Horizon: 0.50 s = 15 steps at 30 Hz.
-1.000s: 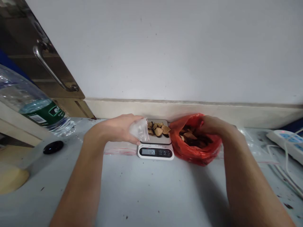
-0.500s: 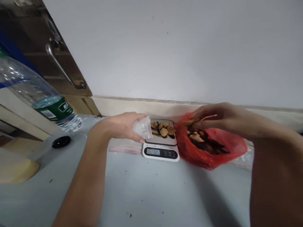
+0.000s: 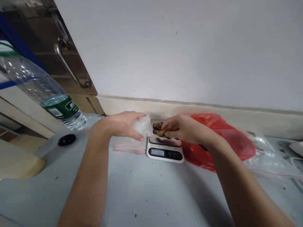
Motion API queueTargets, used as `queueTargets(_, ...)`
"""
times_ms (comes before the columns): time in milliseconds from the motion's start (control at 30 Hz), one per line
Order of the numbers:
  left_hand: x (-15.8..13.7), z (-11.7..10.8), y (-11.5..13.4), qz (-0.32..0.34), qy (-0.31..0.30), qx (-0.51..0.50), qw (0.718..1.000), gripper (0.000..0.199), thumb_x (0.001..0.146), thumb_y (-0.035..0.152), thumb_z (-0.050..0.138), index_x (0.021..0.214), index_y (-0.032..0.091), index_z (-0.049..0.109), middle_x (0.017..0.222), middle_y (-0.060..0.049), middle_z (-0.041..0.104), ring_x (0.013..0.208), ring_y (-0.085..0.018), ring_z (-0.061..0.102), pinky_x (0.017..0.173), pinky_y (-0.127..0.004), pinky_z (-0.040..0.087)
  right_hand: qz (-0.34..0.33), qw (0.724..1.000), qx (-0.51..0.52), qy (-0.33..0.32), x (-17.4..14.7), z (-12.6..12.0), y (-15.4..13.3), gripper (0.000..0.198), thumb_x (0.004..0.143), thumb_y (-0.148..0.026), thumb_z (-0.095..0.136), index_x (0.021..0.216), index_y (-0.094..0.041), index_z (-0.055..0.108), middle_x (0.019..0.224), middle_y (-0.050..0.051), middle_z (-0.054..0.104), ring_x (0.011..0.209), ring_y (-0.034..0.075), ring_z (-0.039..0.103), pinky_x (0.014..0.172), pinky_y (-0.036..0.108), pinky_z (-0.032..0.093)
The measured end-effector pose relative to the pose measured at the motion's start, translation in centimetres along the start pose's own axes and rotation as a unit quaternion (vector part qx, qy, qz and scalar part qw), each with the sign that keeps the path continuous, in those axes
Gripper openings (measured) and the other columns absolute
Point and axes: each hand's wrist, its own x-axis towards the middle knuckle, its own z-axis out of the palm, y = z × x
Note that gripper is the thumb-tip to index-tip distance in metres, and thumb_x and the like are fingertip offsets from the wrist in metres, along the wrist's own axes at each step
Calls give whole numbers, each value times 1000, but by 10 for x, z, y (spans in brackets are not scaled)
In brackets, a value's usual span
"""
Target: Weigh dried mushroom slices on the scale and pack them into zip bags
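Note:
My left hand (image 3: 124,124) grips a small clear zip bag (image 3: 143,126), its mouth facing the kitchen scale (image 3: 165,151). Dried brown slices (image 3: 159,129) with dark edges lie on the scale's plate, and the display appears to read 125. My right hand (image 3: 182,127) reaches over the plate from the right, fingers closed on dried slices there; how many it pinches is hidden. Just right of the scale, partly behind my right forearm, is a red plastic bag (image 3: 220,132).
Flat zip bags (image 3: 130,145) lie left of the scale, and more clear plastic bags (image 3: 272,157) lie at right. A large water bottle (image 3: 59,104) and a black oval object (image 3: 66,139) are on the left. A white wall (image 3: 177,56) rises behind the grey tabletop (image 3: 142,189).
My right hand has moved left from the red bag's opening to the slices on the scale. My left hand keeps hold of the zip bag. The view has shifted slightly.

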Motion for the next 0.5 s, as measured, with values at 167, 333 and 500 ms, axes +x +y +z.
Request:
queueTargets(167, 0, 0, 4, 1, -9, -4, 1000, 108, 71, 61, 68, 165, 23, 30, 169, -11, 36, 150, -35, 41, 118, -37, 37, -2, 999, -41, -13, -2, 6, -6, 20, 81, -6, 59, 83, -20, 73, 76, 1, 75, 72, 18, 67, 61, 26, 45)
queueTargets(333, 1, 0, 5, 6, -8, 7, 1000, 105, 70, 59, 67, 164, 26, 32, 168, -9, 39, 149, -35, 43, 118, -38, 37, 19, 993, -119, 6, 1, 8, -5, 14, 75, -5, 64, 78, -19, 65, 74, 1, 70, 65, 15, 61, 56, 26, 39)
queueTargets(500, 1, 1, 4, 3, -6, 14, 1000, 106, 71, 62, 65, 164, 27, 30, 169, -7, 37, 151, -35, 41, 117, -37, 37, 69, 985, -159, 16, -3, 1, -2, 16, 72, -8, 71, 74, -20, 61, 75, 1, 71, 67, 16, 62, 57, 26, 39)
